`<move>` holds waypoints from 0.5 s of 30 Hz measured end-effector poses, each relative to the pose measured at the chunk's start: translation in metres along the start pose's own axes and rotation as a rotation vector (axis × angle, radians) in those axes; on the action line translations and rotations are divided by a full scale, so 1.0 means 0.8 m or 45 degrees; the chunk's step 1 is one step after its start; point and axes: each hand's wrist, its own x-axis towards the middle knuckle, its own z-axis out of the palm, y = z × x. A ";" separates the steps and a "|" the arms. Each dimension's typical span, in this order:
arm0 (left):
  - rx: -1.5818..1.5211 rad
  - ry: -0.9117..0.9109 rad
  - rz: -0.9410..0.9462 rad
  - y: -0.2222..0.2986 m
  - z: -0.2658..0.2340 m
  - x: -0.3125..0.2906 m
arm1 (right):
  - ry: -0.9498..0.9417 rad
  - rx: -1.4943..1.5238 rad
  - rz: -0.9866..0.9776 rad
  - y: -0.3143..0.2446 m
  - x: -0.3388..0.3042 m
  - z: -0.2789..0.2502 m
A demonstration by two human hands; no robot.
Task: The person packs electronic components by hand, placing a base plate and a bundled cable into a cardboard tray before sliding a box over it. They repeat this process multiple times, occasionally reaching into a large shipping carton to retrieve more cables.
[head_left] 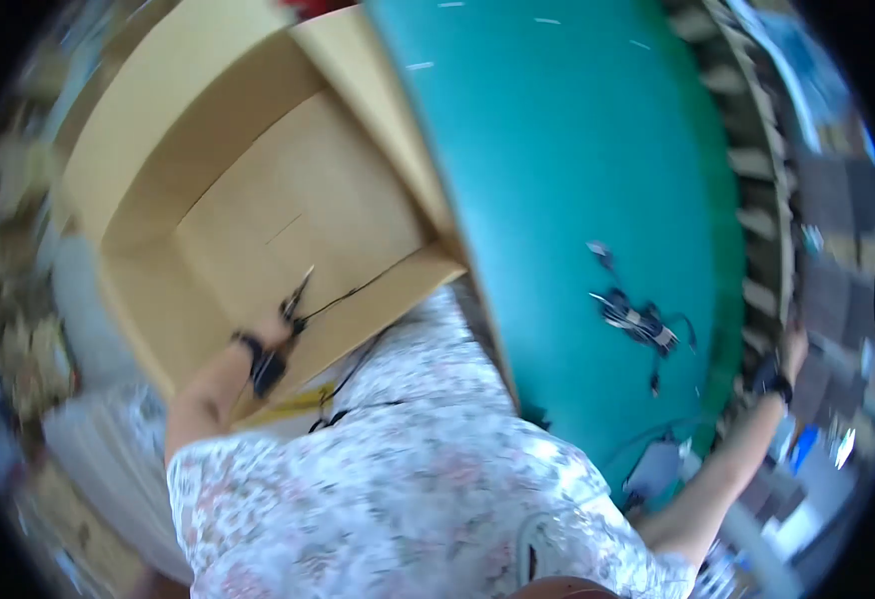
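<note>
My left hand (276, 334), with a black band on its wrist, reaches into a large open cardboard box (208, 130) at the left. It pinches a thin black cable (303, 292) whose cord trails right over the box's lower wall. My right hand (792, 347), also with a dark wrist band, is stretched far right past the edge of the teal table (557, 150); blur hides its fingers. A bundled black cable (639, 323) lies on the teal surface between my arms.
Dark stacked trays (837, 200) and striped shelving edges run along the right. A small white device (657, 464) sits at the table's near edge, with blue items (807, 444) beside my right forearm. A yellow strip (298, 402) lies under the box. The left side is blurred clutter.
</note>
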 end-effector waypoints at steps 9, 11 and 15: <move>-0.125 -0.243 0.006 -0.134 0.056 0.087 | 0.347 0.597 0.442 -0.152 -0.051 -0.025; -0.033 -0.206 -0.027 -0.115 0.041 0.102 | 0.354 0.522 0.453 -0.168 -0.059 -0.031; -0.773 0.195 -0.116 -0.036 -0.015 0.076 | 0.368 0.393 0.298 -0.158 -0.084 -0.031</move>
